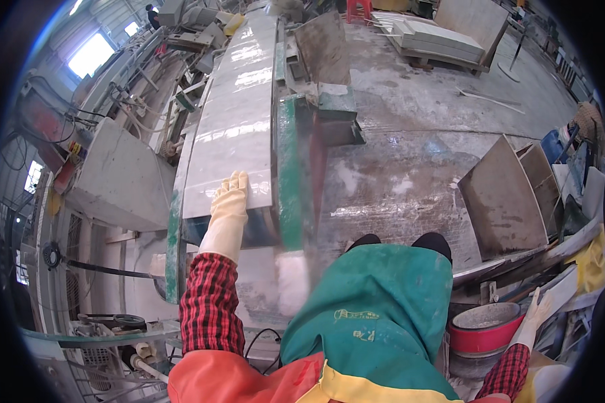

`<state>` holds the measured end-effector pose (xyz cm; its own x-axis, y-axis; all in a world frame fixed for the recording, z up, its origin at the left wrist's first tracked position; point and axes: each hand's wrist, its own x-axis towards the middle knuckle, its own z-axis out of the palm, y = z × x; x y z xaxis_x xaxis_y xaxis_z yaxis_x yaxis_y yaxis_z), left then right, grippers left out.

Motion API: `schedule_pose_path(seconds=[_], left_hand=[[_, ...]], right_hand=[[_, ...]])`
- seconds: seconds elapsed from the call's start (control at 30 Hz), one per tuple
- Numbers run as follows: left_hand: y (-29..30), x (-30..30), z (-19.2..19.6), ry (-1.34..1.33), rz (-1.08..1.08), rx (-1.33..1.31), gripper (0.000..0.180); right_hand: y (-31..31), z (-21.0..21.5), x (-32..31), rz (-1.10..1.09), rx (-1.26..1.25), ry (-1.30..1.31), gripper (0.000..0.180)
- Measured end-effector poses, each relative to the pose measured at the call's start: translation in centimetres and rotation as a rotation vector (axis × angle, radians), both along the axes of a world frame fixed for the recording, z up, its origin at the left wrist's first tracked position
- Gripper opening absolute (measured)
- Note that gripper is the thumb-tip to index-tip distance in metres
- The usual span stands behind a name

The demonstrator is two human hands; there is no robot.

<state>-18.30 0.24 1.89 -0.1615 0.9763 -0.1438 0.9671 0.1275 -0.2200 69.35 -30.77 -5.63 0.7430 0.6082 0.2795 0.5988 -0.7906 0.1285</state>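
Note:
My left hand (230, 205), in a cream rubber glove, lies palm down with its fingers stretched forward on a smooth grey slab (255, 178). That slab is at the near end of a row of wet, shiny slabs (242, 87) running away along a conveyor. Below the slab's near edge shows the dark roller end (259, 228) of the conveyor. Far over at the lower right, my right hand (535, 314), gloved alike, reaches out with extended fingers against a pale flat slab (560, 293). Whether those fingers grip its edge is hard to see.
A green machine rail (290, 174) flanks the conveyor's right side. A red-banded bucket (480, 339) stands beside my right forearm. Brown boards (504, 198) lean at the right. A boxy white block (121, 174) stands left of the conveyor. Stacked slabs (437, 40) rest on the far floor.

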Motion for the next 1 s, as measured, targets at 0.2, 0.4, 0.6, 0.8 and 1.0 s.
schedule_pose_path(seconds=[0.2,0.4,0.6,0.8,1.0], left_hand=[[1.7,0.4,-0.2,-0.112,0.057,-0.053,0.103],[1.7,-0.2,-1.3,-0.128,0.09,-0.043,0.105],[2.3,0.6,0.1,-0.147,0.128,-0.034,0.107],[1.9,1.2,1.3,-0.147,0.146,-0.056,0.106],[2.4,0.5,0.5,-0.145,0.097,-0.054,0.106]], right_hand=[[-1.6,-0.7,-1.5,0.044,0.018,-0.135,0.065],[-1.2,0.6,-3.3,0.024,0.012,-0.065,0.065],[0.3,1.6,-6.0,-0.025,-0.067,-0.057,0.065],[0.3,1.9,-7.6,-0.03,-0.011,-0.064,0.063],[0.0,1.8,-7.9,-0.033,-0.034,-0.047,0.062]])
